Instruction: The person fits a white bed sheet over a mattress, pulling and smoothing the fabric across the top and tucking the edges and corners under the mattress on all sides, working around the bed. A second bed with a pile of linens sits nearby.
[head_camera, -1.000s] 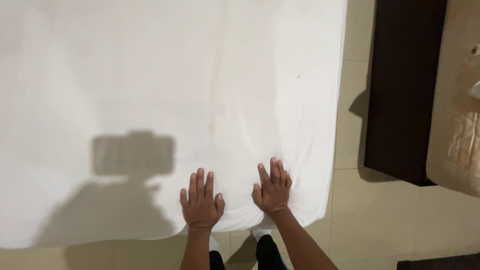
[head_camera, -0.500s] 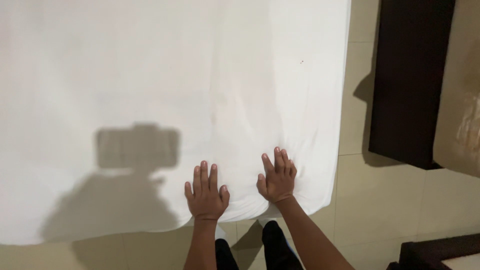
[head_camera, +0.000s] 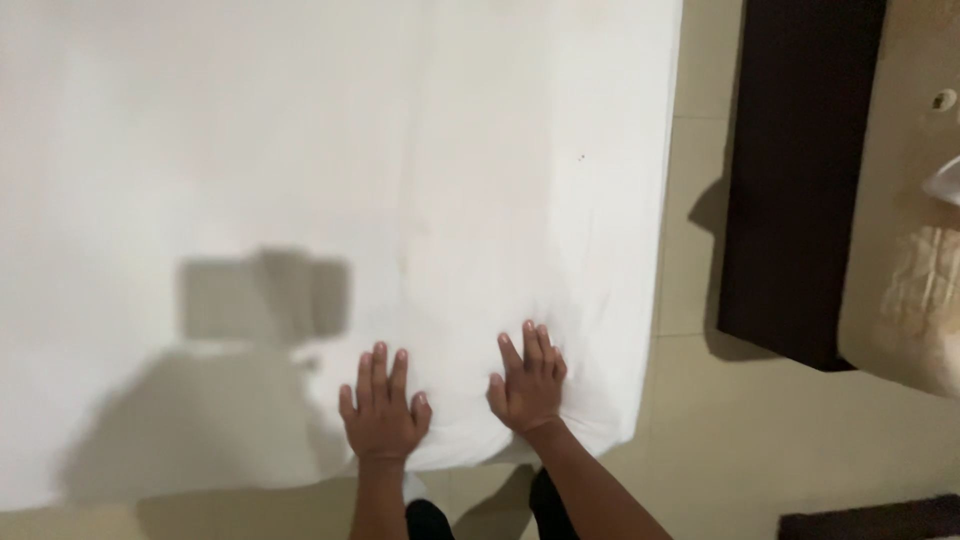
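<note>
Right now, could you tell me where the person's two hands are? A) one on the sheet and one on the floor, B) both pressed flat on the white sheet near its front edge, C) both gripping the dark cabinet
B: the left hand and right hand both lie palm-down with fingers spread on the white sheet, near its front edge.

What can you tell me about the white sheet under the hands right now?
The white sheet looks like plain smooth cloth, spread flat and filling most of the view. Faint lengthwise creases run down its middle, and small wrinkles gather at the near right corner. Its near and right edges hang over a beige tiled floor. The left hand and right hand press flat on it near the near edge, fingers spread. A shadow falls across its lower left.
</note>
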